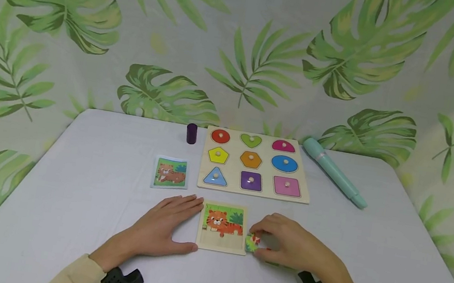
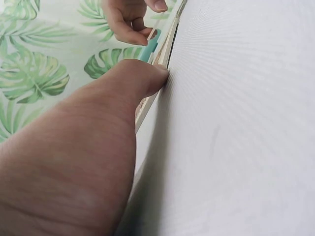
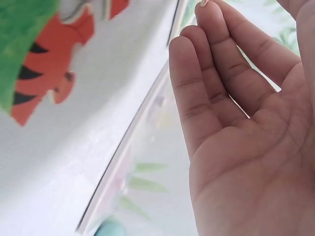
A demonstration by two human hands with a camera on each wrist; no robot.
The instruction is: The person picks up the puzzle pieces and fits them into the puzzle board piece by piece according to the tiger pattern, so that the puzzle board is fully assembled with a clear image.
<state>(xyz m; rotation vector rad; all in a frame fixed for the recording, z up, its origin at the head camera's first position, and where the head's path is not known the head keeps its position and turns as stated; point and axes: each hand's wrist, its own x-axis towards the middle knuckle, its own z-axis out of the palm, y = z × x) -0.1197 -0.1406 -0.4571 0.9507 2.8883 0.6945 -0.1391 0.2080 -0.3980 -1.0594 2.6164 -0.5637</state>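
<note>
A small wooden tray puzzle (image 1: 220, 245) with a tiger picture lies in front of me; its upper part is filled and a bare strip of wood shows along the bottom. My left hand (image 1: 163, 227) lies flat at its left side, fingertips at the upper corner and thumb at the lower one. Between thumb and fingers, my right hand (image 1: 289, 241) pinches a puzzle piece (image 1: 252, 243) with green and red print, close to the tray's right edge. Under the right wrist, another puzzle piece (image 3: 42, 73) with orange tiger stripes lies on the cloth, mostly hidden in the head view.
Behind the tray lies a wooden shape board (image 1: 229, 188) with colored knobbed shapes. A tiger picture card (image 1: 171, 173) is at its left, with a dark purple cylinder (image 1: 191, 134) further back. A mint-green pen-shaped stick (image 1: 334, 172) lies right of the board on the white-covered table (image 1: 95, 166).
</note>
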